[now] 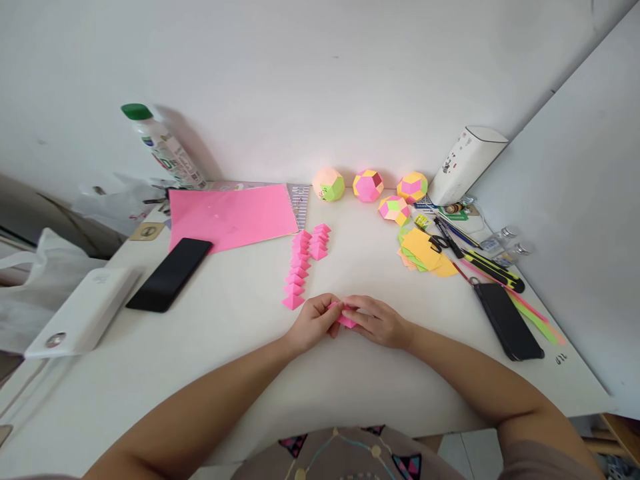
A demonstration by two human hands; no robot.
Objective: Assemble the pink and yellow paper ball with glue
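Observation:
Between my two hands is a small piece of pink paper [347, 321], partly covered by the fingers. My left hand [315, 320] pinches its left side, and my right hand [377, 321] grips it from the right with bent fingers. Just beyond my left hand, folded pink paper pieces [299, 267] lie in a long overlapping row. A shorter row of the same pink pieces [320, 241] sits beside it to the right. How the held piece is folded cannot be made out.
Several multicoloured paper balls [368, 186] stand near the wall. A large pink sheet [233, 215] and a black phone [170, 275] lie left. On the right are orange and green paper sheets [423, 249], scissors [439, 244], a yellow-black cutter [493, 269] and a black case [506, 321].

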